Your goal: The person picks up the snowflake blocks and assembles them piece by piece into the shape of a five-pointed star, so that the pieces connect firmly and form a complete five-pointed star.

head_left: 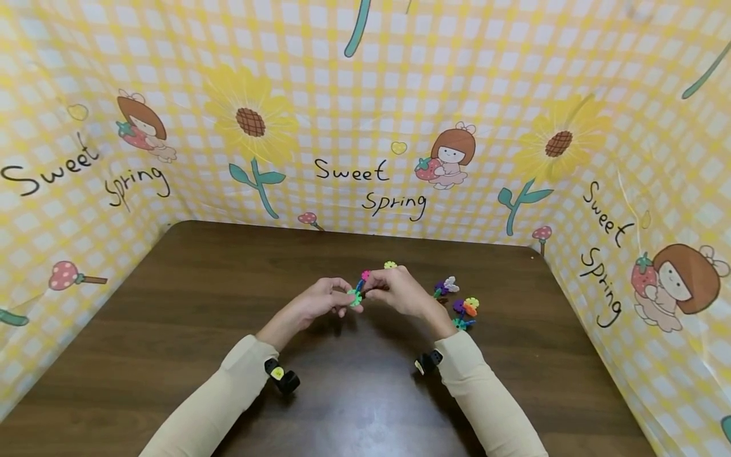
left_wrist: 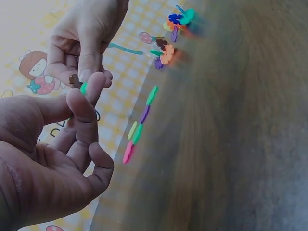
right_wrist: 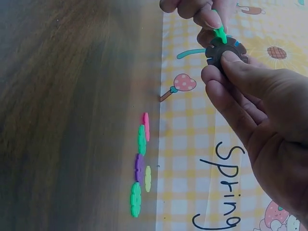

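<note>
My left hand point(head_left: 322, 298) pinches a green notched disc point(right_wrist: 220, 33) between thumb and fingertips. Facing it, my right hand point(head_left: 398, 292) grips a dark brown notched disc point(right_wrist: 225, 52), thumb flat on its face. The green disc's edge meets the brown disc's notched rim, and a bit of blue shows at the brown one's edge. In the left wrist view, fingers cover most of both, leaving a sliver of brown disc point(left_wrist: 74, 81). Both hands are raised over the far half of the table.
Beyond the hands lie loose discs: pink point(right_wrist: 147, 126), green point(right_wrist: 135, 199), purple point(right_wrist: 139, 168) and yellow point(right_wrist: 147, 179). Right of my right hand sit joined disc clusters, one purple and white point(head_left: 445, 287), another orange and yellow point(head_left: 469, 307). A patterned cloth point(head_left: 365, 127) walls the brown table point(head_left: 171, 330).
</note>
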Available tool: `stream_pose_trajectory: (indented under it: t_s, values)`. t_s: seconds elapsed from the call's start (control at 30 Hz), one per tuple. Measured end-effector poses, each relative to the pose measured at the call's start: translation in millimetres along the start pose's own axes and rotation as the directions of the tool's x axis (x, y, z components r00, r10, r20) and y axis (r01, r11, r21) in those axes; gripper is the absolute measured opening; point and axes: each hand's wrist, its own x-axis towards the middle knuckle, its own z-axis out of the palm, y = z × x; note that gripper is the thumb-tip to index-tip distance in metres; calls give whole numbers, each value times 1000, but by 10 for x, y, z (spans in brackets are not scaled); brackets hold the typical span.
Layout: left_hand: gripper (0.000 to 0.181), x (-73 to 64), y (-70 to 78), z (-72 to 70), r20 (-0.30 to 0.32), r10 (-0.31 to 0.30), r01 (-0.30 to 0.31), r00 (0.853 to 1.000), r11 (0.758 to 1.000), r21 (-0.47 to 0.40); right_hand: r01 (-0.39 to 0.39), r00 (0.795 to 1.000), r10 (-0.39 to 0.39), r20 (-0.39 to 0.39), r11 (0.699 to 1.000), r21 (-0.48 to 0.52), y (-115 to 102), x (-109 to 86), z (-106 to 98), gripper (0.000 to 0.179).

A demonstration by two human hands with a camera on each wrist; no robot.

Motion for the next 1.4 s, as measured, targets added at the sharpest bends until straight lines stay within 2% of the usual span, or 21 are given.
stream_pose_trajectory:
  t_s: [0.23,0.4,0.53,0.73,0.83,1.0,1.1,1.23,1.3,1.4]
  values:
    - [14,-3,11,8,-4,-2,2,1000,1000,-26,38,999,-38,-15,999,-31,-18,14,38,5]
    - [14,11,11,1,-12,1,-2,1000,998,-55,28,999,-28,-34,1000,-5,8,33,25,4]
    - [17,24,0,-5,-7,15,-15,1000,998,-55,4,1000,-3,-24,1000,22,71,47,-6,3]
    - [21,30,-76,7,-6,-30,30,1000,1000,-9,-56,998,57,39,998,-29,206,49,-45,8]
    - [20,29,-104,11,-20,-43,43,999,999,-4,-92,995,94,31,994,-60,284,44,-68,11]
    - [21,28,-109,-11,-11,-29,29,1000,1000,6,-153,988,153,-15,983,-101,378,19,-133,12]
    - [22,27,-108,-39,-11,-30,30,999,999,18,-202,979,196,-47,962,-186,430,-4,-167,13]
    - [22,15,-108,-65,-11,-33,33,999,999,33,-308,951,301,-71,901,-306,506,-42,-172,20]
    - [22,6,-109,-72,-11,-34,34,999,999,38,-341,938,340,-66,877,-338,542,-64,-155,24]
    - [22,-3,-115,-72,-6,-31,31,1000,998,49,-364,928,368,-58,863,-350,589,-84,-109,31]
